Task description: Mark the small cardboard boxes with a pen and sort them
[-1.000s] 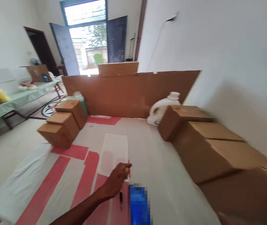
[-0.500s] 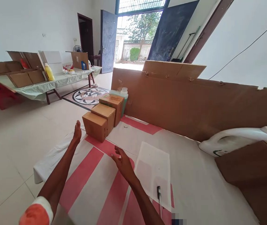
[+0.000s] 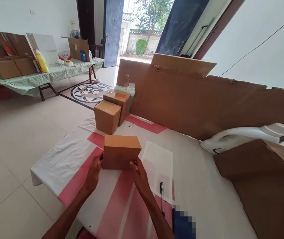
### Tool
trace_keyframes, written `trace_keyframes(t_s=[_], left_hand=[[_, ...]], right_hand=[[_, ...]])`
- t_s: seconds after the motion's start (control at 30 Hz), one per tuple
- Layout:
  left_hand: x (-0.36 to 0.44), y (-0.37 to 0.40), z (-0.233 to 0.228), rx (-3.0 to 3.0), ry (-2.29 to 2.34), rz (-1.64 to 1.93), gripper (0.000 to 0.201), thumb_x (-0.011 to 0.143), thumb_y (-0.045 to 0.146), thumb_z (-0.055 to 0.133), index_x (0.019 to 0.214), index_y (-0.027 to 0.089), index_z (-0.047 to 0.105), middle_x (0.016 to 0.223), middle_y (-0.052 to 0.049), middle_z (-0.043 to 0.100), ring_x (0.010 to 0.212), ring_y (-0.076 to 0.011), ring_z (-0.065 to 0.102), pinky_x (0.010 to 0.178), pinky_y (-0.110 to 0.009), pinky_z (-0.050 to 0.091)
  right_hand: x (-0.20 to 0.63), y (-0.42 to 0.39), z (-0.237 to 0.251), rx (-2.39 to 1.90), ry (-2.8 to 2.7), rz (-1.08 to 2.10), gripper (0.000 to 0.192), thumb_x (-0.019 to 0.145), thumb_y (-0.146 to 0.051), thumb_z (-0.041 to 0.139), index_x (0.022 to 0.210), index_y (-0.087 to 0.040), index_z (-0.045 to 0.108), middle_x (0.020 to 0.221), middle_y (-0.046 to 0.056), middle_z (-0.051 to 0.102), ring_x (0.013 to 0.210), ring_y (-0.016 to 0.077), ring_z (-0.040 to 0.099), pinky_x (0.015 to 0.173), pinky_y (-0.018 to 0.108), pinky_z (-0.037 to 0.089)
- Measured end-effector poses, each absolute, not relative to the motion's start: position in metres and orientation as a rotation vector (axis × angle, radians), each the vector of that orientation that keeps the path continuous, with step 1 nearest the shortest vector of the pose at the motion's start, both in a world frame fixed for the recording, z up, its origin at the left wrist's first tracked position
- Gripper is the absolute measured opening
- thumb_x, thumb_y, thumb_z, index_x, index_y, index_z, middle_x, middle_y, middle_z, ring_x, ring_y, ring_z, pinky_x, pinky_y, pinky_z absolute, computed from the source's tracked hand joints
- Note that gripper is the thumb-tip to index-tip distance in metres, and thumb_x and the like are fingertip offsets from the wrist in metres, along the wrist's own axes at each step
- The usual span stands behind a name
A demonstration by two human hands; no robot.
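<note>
A small brown cardboard box (image 3: 122, 152) is held between my two hands over the red-and-white cloth on the table. My left hand (image 3: 94, 172) grips its left side, the fingers partly hidden behind it. On its lower right corner my right hand (image 3: 140, 174) is closed, thumb against the near face. Behind it stand another cardboard box (image 3: 107, 118) and a taller taped one (image 3: 122, 98). Right of my hands lies a translucent white sheet (image 3: 158, 166), with a pen (image 3: 162, 197) across its lower part.
A jug of greenish liquid (image 3: 131, 91) stands behind the boxes. A long cardboard panel (image 3: 176, 96) borders the table's far side. At right are a white plastic jug (image 3: 238, 137) and a large brown box (image 3: 246, 166). Another covered table (image 3: 64, 71) stands far left.
Both hands were open and apart; now they hold the front box, which has left the row and come nearer to me. The view has tilted down slightly.
</note>
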State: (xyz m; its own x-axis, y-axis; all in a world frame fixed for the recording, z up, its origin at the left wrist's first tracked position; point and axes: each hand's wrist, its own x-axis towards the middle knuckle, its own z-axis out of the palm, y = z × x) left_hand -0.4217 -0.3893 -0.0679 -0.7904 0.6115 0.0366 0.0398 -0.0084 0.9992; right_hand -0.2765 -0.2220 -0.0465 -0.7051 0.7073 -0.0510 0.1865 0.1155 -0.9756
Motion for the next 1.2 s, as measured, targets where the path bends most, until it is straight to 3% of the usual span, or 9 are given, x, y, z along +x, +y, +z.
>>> trace_keyframes(t_s=[0.13,0.23,0.33,0.53,0.67,0.73,0.9,1.03,1.2], left_hand=[[-0.355,-0.406,-0.056,0.853,1.932,1.645,0.074,0.100,0.075,0.036,0.155,0.029,0.053,0.142,-0.015,0.055,0.132,-0.0351,0.055,0.113,-0.055,0.046],[-0.328,-0.406,-0.045,0.951,1.952,1.568,0.074,0.100,0.074,0.038,0.157,0.029,0.052,0.141,-0.014,0.050,0.135,-0.0351,0.052,0.116,-0.054,0.044],[-0.322,-0.402,-0.041,1.056,1.976,1.522,0.072,0.101,0.071,0.038,0.159,0.029,0.049,0.144,-0.014,0.047,0.142,-0.0346,0.046,0.121,-0.054,0.039],[-0.335,-0.393,-0.062,0.989,1.969,1.404,0.076,0.103,0.072,0.030,0.159,0.024,0.046,0.155,-0.016,0.045,0.149,-0.0330,0.042,0.125,-0.053,0.036],[-0.331,-0.396,-0.075,0.973,1.983,1.357,0.073,0.106,0.069,0.029,0.160,0.022,0.045,0.157,-0.017,0.047,0.151,-0.0324,0.041,0.128,-0.055,0.030],[-0.327,-0.399,-0.073,0.998,1.959,1.377,0.069,0.108,0.065,0.027,0.161,0.023,0.043,0.158,-0.016,0.048,0.151,-0.0311,0.040,0.129,-0.054,0.028],[-0.322,-0.407,-0.035,1.188,1.943,1.444,0.070,0.106,0.068,0.026,0.162,0.029,0.042,0.150,-0.014,0.049,0.140,-0.0316,0.048,0.117,-0.052,0.043],[-0.321,-0.404,0.011,1.542,1.983,1.462,0.080,0.099,0.079,0.032,0.162,0.031,0.044,0.139,-0.013,0.048,0.130,-0.0327,0.050,0.111,-0.052,0.047],[-0.322,-0.385,0.027,1.676,1.944,1.422,0.070,0.100,0.066,0.051,0.161,0.032,0.044,0.147,-0.014,0.045,0.138,-0.0336,0.045,0.115,-0.054,0.043]], right_hand=[[-0.207,-0.223,-0.034,-1.104,-1.901,1.398,0.058,0.101,-0.066,0.047,0.131,-0.021,0.066,0.129,0.013,0.070,0.111,0.0290,0.065,0.085,0.038,0.054],[-0.180,-0.228,-0.033,-1.196,-1.825,1.348,0.060,0.101,-0.068,0.045,0.124,-0.019,0.071,0.123,0.013,0.073,0.106,0.0297,0.067,0.085,0.039,0.054],[-0.165,-0.237,-0.037,-1.219,-1.740,1.344,0.063,0.101,-0.068,0.045,0.129,-0.018,0.071,0.129,0.014,0.072,0.112,0.0308,0.067,0.090,0.040,0.055],[-0.143,-0.263,-0.062,-1.201,-1.704,1.428,0.067,0.103,-0.065,0.045,0.154,-0.023,0.055,0.157,0.014,0.056,0.147,0.0314,0.050,0.116,0.046,0.046],[-0.136,-0.281,-0.096,-1.186,-1.832,1.387,0.086,0.094,-0.059,0.064,0.167,-0.029,0.031,0.170,0.010,0.040,0.157,0.0325,0.037,0.125,0.055,0.036],[-0.136,-0.288,-0.106,-1.199,-1.863,1.295,0.091,0.090,-0.057,0.070,0.167,-0.028,0.031,0.169,0.011,0.040,0.158,0.0342,0.034,0.127,0.059,0.031],[-0.129,-0.284,-0.074,-1.177,-1.702,1.343,0.065,0.097,-0.060,0.060,0.150,-0.022,0.057,0.141,0.015,0.067,0.127,0.0327,0.065,0.106,0.050,0.055],[-0.116,-0.267,-0.022,-1.182,-1.583,1.292,0.064,0.097,-0.066,0.059,0.144,-0.022,0.064,0.135,0.013,0.072,0.112,0.0289,0.070,0.089,0.038,0.060],[-0.108,-0.257,-0.003,-1.174,-1.674,1.137,0.061,0.106,-0.063,0.041,0.147,-0.023,0.063,0.112,0.010,0.078,0.086,0.0232,0.072,0.074,0.033,0.059]])
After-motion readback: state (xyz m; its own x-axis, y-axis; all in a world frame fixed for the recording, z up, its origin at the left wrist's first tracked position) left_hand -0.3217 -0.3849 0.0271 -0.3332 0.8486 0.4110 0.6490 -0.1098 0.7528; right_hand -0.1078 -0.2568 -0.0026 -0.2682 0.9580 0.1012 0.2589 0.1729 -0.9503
